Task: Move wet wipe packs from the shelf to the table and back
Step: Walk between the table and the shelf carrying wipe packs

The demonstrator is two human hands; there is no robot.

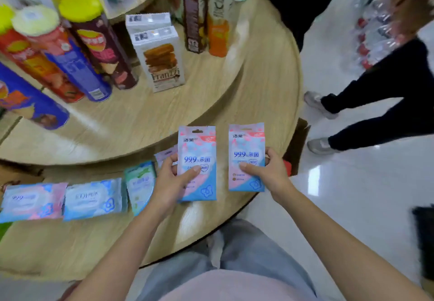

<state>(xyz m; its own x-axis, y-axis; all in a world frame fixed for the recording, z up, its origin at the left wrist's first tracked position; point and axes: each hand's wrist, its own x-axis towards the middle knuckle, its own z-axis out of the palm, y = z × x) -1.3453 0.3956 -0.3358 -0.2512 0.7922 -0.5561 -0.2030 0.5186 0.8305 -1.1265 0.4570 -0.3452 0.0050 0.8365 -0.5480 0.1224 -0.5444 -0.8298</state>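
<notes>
Left hand point(172, 178) grips left pack point(197, 145); right hand point(270, 171) grips right pack point(246, 141). Packs side by side, apart, long axes pointing away, over the table point(270, 103).

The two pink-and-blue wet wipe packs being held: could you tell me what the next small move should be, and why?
Probably lay both flat on the lower wooden tier, right of the green pack. The left hand pinches the left pack and the right hand the right pack, above bare wood beside the row of packs.
</notes>
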